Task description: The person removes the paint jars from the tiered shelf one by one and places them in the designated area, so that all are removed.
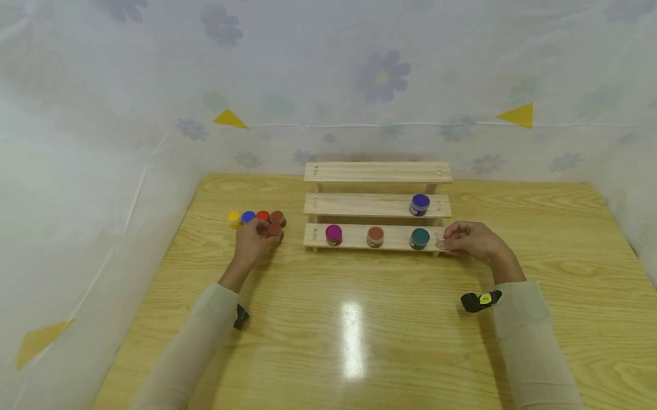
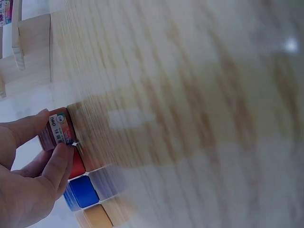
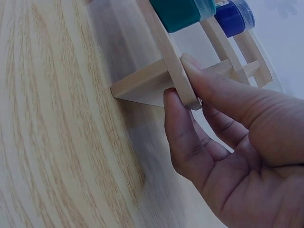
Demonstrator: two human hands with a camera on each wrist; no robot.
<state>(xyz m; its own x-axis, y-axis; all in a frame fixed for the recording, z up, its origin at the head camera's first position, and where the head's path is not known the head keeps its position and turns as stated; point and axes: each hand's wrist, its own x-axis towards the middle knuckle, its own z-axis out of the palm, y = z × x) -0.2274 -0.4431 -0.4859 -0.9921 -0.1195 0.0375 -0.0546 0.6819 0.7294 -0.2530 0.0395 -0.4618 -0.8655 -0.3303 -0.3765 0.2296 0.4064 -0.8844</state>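
My left hand (image 1: 250,242) pinches a small brown paint jar (image 2: 59,129) between thumb and fingers, at the table's left side. Beside it stand a yellow jar (image 1: 233,218), a blue jar (image 1: 248,216), a red jar (image 1: 262,215) and another brown jar (image 1: 277,217). My right hand (image 1: 476,241) grips the right end of the lowest step of a three-step wooden rack (image 1: 376,172), thumb on top and finger beneath. On that step sit a magenta jar (image 1: 333,234), a reddish-brown jar (image 1: 375,235) and a teal jar (image 1: 419,238). The middle step bears a purple-blue jar (image 1: 419,205).
The wood-grain table (image 1: 302,353) spreads in front of the rack. Behind it hangs a flowered white sheet (image 1: 322,58) with yellow triangles, which also closes in the left and right sides. Black wrist cameras sit at both sleeves.
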